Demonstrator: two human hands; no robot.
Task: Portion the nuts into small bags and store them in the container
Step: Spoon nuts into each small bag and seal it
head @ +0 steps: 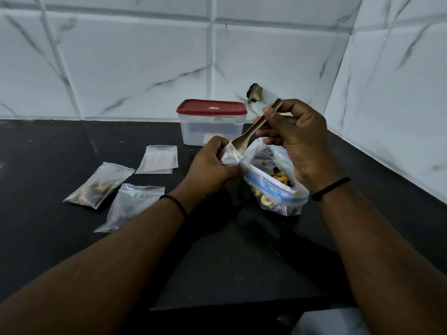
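My left hand (210,165) grips a small clear bag (229,155) by its mouth, holding it upright above the dark counter. My right hand (294,141) pinches the handle of a wooden spoon (251,131), whose bowl dips into the small bag's opening. Just right of it stands a large zip bag (278,187) with a blue seal, open, with cashews and mixed nuts inside. A clear container with a red lid (211,122), closed, sits behind against the wall.
Two small bags holding nuts (98,186) (131,206) lie on the black counter (217,257) to the left, and a flat stack of small bags (158,159) lies behind them. White marble-look tiles form the back wall and right wall. The counter's front edge runs near the bottom.
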